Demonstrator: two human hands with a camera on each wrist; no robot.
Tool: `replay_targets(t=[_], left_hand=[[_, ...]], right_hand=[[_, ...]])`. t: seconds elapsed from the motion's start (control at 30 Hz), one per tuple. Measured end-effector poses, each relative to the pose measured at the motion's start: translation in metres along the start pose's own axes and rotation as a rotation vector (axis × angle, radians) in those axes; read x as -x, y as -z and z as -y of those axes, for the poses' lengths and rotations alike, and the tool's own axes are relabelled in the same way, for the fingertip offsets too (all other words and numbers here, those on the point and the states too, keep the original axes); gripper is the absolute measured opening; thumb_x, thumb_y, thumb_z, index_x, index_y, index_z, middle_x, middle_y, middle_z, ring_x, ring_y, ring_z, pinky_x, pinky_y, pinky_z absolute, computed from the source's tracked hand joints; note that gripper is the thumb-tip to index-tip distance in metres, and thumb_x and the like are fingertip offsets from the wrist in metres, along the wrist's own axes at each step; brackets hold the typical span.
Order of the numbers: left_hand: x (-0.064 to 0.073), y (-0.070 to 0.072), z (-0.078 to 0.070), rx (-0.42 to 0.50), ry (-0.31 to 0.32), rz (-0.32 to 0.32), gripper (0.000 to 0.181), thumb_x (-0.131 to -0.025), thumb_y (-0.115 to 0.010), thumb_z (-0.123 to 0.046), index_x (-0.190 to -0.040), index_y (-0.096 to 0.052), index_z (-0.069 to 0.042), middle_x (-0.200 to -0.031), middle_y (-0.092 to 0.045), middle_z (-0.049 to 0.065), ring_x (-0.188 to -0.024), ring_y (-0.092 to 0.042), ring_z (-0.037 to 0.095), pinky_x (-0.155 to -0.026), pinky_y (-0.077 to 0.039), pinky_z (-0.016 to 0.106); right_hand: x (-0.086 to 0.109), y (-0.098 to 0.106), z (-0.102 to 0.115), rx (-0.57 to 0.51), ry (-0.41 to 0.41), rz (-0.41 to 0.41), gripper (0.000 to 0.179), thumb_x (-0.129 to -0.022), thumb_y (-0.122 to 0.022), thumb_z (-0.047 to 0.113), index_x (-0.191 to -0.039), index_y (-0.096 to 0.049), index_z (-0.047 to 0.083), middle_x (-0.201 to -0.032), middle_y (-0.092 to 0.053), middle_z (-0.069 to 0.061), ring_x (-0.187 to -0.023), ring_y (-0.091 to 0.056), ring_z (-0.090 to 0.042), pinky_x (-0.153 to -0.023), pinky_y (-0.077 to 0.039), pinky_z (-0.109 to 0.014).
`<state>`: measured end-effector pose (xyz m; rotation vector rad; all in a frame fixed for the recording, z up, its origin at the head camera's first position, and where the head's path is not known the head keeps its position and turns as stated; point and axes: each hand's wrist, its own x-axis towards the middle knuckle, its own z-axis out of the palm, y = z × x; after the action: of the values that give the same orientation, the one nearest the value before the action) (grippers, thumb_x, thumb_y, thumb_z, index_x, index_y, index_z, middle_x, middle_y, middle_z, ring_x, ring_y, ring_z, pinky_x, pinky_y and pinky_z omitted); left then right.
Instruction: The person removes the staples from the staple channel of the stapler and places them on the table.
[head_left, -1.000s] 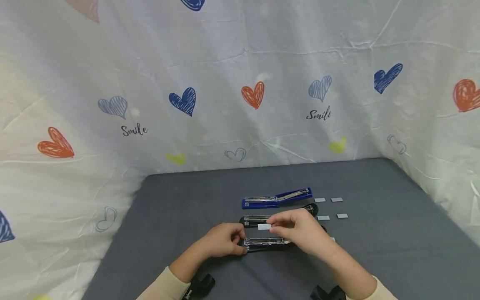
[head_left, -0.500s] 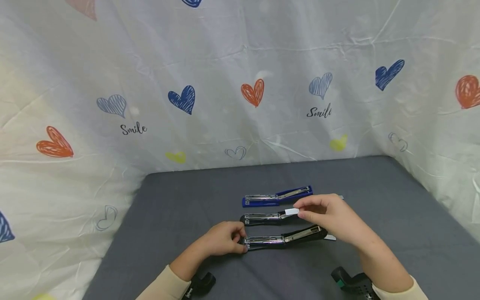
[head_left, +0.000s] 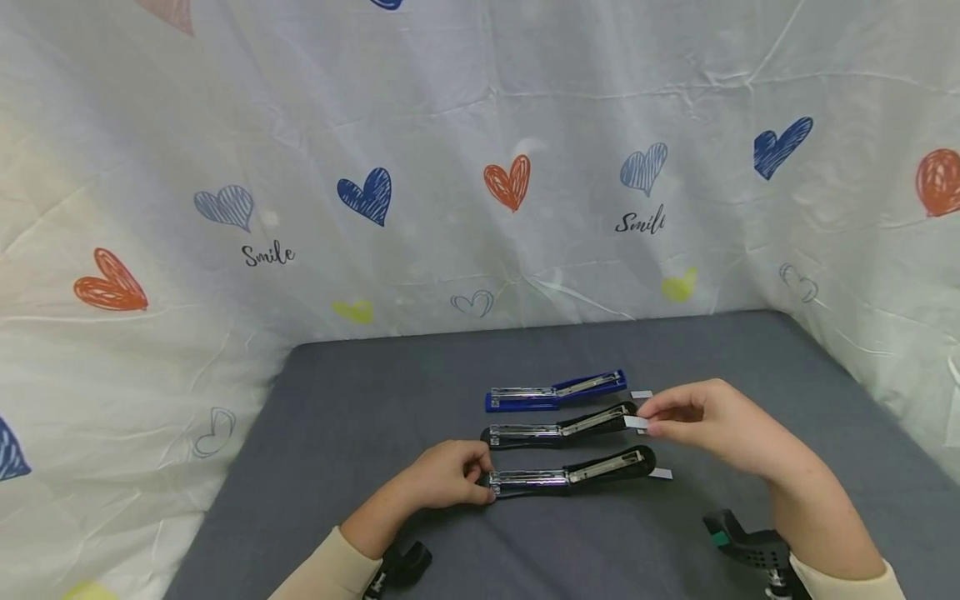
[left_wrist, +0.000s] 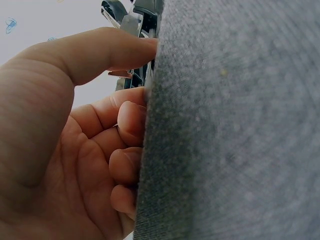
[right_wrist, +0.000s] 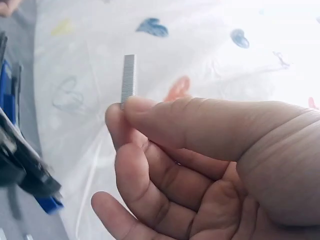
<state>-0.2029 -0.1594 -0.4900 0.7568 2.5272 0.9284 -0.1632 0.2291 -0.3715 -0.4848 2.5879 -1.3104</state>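
Three opened staplers lie in a column on the grey cloth. My left hand (head_left: 452,475) pinches the left end of the nearest black stapler (head_left: 528,481) between thumb and fingertips; in the left wrist view the other fingers curl in. Between thumb and index finger, my right hand (head_left: 720,425) pinches a strip of staples (right_wrist: 128,77), which sticks out past the fingertips. In the head view this strip is just beside the right end of the middle black stapler (head_left: 525,433). Farther back is the blue stapler (head_left: 521,400), its top part swung out to the right.
A pale staple strip (head_left: 662,474) lies at the nearest stapler's right end, and another strip (head_left: 641,394) by the blue one. My right hand hides part of the cloth there. Grey cloth (head_left: 375,392) covers the table; a white curtain (head_left: 420,275) with hearts hangs behind it.
My right hand has moved right with the staple strip, from above the nearest stapler to beyond the middle stapler's right end. My left hand has stayed in place.
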Motion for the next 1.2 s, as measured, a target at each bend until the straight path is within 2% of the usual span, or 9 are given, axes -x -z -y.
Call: replay_targets(t=[0.23, 0.53, 0.87, 1.07, 1.2], left_hand=[[0.001, 0.001, 0.000, 0.001, -0.006, 0.004, 0.021, -0.082, -0.086, -0.029, -0.092, -0.067, -0.025, -0.059, -0.051, -0.010, -0.052, -0.042, 0.005, -0.062, -0.039, 0.025], [0.001, 0.004, -0.003, 0.016, -0.001, 0.010, 0.022, -0.082, -0.086, -0.027, -0.092, -0.067, -0.024, -0.060, -0.051, -0.009, -0.053, -0.043, 0.006, -0.060, -0.038, 0.026], [0.000, 0.002, -0.001, -0.009, 0.008, 0.013, 0.021, -0.083, -0.086, -0.029, -0.093, -0.067, -0.025, -0.060, -0.051, -0.010, -0.053, -0.043, 0.005, -0.064, -0.040, 0.025], [0.000, 0.002, -0.001, -0.004, 0.002, 0.009, 0.022, -0.082, -0.086, -0.029, -0.092, -0.067, -0.025, -0.060, -0.051, -0.011, -0.054, -0.043, 0.004, -0.063, -0.039, 0.025], [0.000, 0.001, 0.000, -0.004, 0.001, 0.011, 0.021, -0.082, -0.086, -0.029, -0.092, -0.067, -0.025, -0.060, -0.051, -0.010, -0.054, -0.043, 0.004, -0.063, -0.039, 0.025]], right_hand=[[0.005, 0.016, -0.015, 0.056, -0.015, 0.014, 0.022, -0.096, -0.075, 0.023, -0.112, -0.076, 0.008, -0.111, -0.073, -0.005, -0.096, -0.067, -0.010, -0.080, -0.054, -0.029], [0.002, 0.030, -0.048, 0.052, -0.100, 0.139, 0.017, -0.093, -0.072, 0.009, -0.106, -0.074, -0.002, -0.100, -0.072, -0.006, -0.086, -0.061, -0.013, -0.072, -0.052, -0.031], [-0.009, 0.022, -0.095, 0.035, -0.206, 0.189, 0.009, -0.081, -0.073, -0.003, -0.090, -0.072, -0.005, -0.075, -0.061, 0.001, -0.064, -0.051, -0.013, -0.058, -0.043, -0.030], [-0.009, 0.011, -0.099, 0.126, -0.333, 0.161, 0.011, -0.076, -0.072, -0.006, -0.081, -0.071, 0.003, -0.068, -0.059, 0.000, -0.057, -0.051, -0.015, -0.053, -0.039, -0.029], [-0.011, 0.006, -0.097, 0.181, -0.367, 0.154, 0.013, -0.075, -0.072, -0.007, -0.078, -0.070, 0.006, -0.065, -0.060, 0.001, -0.053, -0.050, -0.013, -0.052, -0.037, -0.028]])
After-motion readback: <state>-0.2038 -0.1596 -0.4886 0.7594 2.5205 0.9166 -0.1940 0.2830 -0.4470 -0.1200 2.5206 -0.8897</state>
